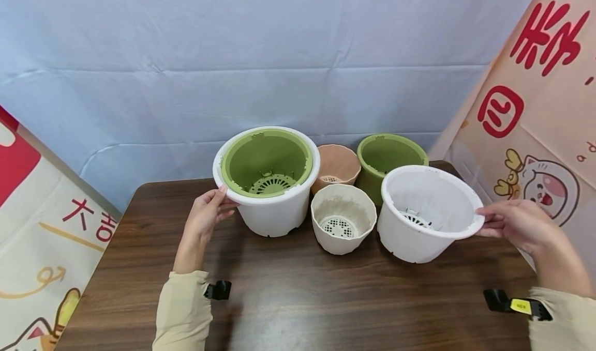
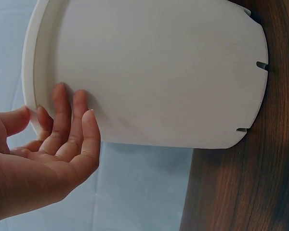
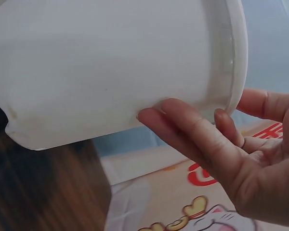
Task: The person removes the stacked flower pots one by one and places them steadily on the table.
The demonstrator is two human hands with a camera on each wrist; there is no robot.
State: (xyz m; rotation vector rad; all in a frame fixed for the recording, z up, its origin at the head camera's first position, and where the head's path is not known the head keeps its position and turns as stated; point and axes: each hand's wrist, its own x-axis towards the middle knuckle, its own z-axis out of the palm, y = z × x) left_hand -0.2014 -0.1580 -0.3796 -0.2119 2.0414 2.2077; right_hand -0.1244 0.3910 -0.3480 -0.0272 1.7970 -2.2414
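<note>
My left hand [image 1: 208, 212] pinches the rim of a large white flower pot [image 1: 274, 216], thumb on the rim and fingers under it. A green pot [image 1: 261, 157] sits nested inside that white one. On the right, my right hand [image 1: 519, 222] grips the rim of a second white flower pot [image 1: 414, 242], which leans slightly and has a slotted bottom. The wrist views show both hands close: left fingertips [image 2: 62, 91] lie against the white wall, and right fingertips [image 3: 149, 115] reach below the rim of the other white pot.
Between the white pots stands a small cream pot [image 1: 344, 245] with a perforated bottom. Behind it are a small terracotta-coloured pot [image 1: 337, 159] and another green pot [image 1: 372, 183]. All are on a dark wooden table [image 1: 298, 299], with a pale blue cloth [image 1: 261, 46] hanging behind.
</note>
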